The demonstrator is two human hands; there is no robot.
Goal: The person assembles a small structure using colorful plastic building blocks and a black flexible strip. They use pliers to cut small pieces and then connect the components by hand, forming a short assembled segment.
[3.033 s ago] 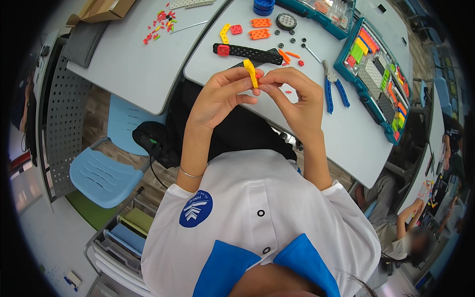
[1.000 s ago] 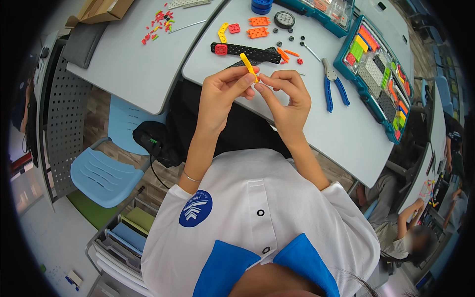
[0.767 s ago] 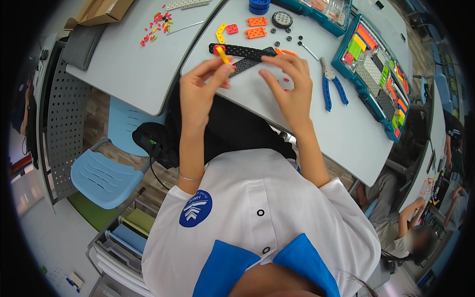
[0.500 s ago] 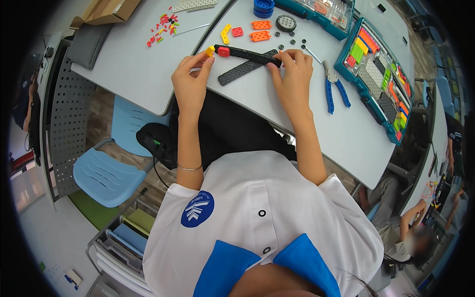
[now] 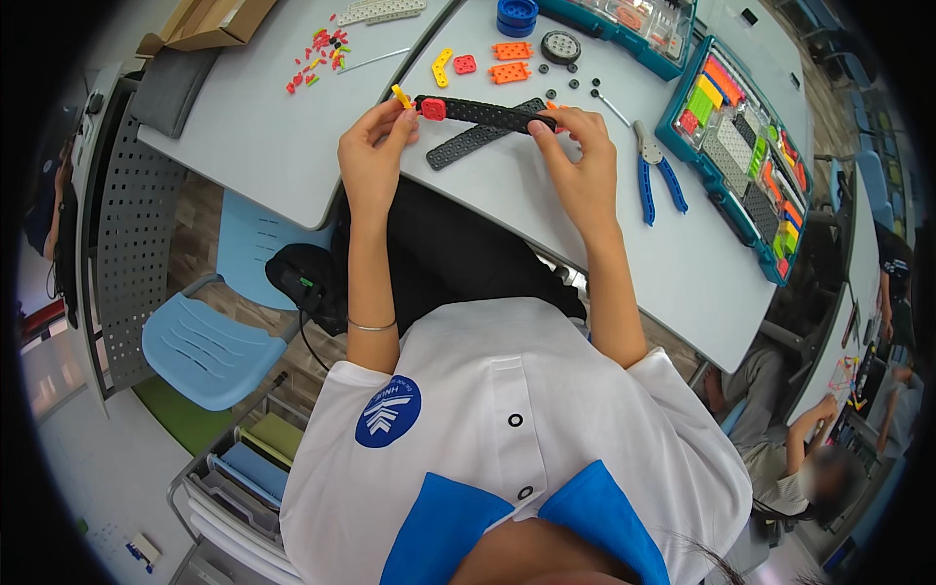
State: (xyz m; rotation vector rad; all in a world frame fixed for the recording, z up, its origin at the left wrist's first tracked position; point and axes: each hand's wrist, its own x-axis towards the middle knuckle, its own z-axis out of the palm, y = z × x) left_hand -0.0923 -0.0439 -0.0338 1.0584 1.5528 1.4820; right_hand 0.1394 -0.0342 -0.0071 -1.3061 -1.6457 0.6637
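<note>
My left hand point(image 5: 373, 146) and my right hand point(image 5: 581, 164) hold the two ends of a long black perforated strip point(image 5: 487, 114) just above the grey table point(image 5: 546, 224). A red square piece point(image 5: 433, 108) sits on the strip's left end by my left fingertips. A small yellow piece point(image 5: 401, 96) sticks out from my left fingers. A second dark perforated strip point(image 5: 468, 148) lies flat on the table under the first one.
Orange and yellow flat parts point(image 5: 512, 60), a black wheel point(image 5: 561, 46), small black bits and blue-handled pliers point(image 5: 655, 180) lie beyond my hands. A teal parts tray point(image 5: 741, 156) stands at the right. Small red pieces point(image 5: 314, 60) are scattered on the left table. A blue chair point(image 5: 200, 341) stands below.
My hands have moved away from my body to the table. The yellow strip I held up between both hands is gone from there; both hands now grip the black strip.
</note>
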